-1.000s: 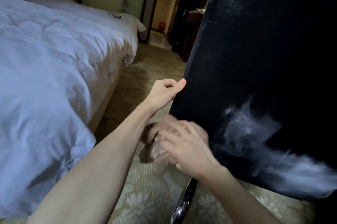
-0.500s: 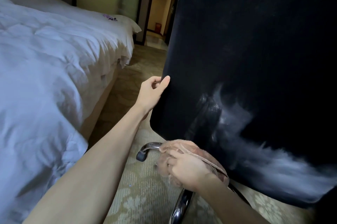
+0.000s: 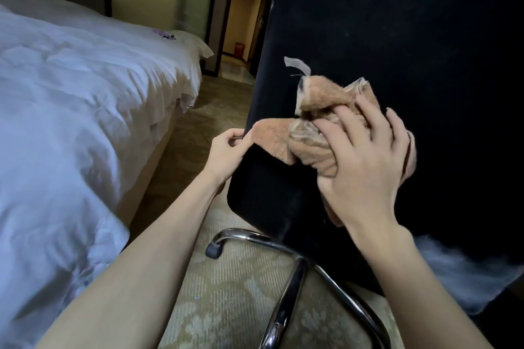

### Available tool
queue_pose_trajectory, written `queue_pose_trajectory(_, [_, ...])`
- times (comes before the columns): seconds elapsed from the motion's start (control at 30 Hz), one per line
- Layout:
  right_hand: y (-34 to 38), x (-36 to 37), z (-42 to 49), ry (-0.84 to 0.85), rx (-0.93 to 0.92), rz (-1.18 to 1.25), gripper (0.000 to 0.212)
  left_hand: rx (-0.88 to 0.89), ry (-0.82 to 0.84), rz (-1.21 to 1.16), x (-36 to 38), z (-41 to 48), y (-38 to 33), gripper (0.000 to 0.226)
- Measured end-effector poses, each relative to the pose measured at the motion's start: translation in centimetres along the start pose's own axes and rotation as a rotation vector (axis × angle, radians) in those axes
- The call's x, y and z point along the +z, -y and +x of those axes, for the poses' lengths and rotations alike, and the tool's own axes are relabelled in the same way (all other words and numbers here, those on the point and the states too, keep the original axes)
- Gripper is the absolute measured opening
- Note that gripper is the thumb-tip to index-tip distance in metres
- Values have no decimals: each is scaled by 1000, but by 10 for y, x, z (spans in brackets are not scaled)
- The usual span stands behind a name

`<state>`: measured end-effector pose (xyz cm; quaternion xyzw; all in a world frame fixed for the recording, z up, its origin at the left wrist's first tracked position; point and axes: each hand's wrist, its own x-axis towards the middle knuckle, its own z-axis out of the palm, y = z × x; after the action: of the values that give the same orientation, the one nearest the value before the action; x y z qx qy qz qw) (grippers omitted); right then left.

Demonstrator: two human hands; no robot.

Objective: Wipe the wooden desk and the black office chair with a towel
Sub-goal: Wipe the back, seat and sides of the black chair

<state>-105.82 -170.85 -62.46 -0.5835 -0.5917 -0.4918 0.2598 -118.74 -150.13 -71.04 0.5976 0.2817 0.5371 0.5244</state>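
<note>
Chair step in hand; desk not in view. The towel (image 3: 320,133) is pressed on chair back (image 3: 397,36) by R hand (image 3: 365,167), fingers spread, tips curled into the wad. The back's left edge is gripped by L hand (image 3: 226,150). Next: strokes likely needed toward whitish smear (image 3: 467,272), near right.

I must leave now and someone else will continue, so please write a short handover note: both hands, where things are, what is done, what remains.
Left hand grips the left edge of the back of the black office chair.
Right hand holds the bunched brown towel against that back.
Done: wiping of the back is under way; how much is clean I cannot tell.
Left: the pale smear at the back's lower right, the rest of the chair, and the wooden desk, which is not in view.
</note>
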Motion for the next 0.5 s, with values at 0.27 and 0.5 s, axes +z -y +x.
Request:
queue_pose_trajectory(0.27, [23, 46, -83, 681, -284, 77, 53, -6, -22, 35, 2, -3, -6, 29])
queue_pose_trajectory(0.5, [30, 51, -116, 932, -395, 213, 39, 18, -18, 136, 2, -2, -6, 38])
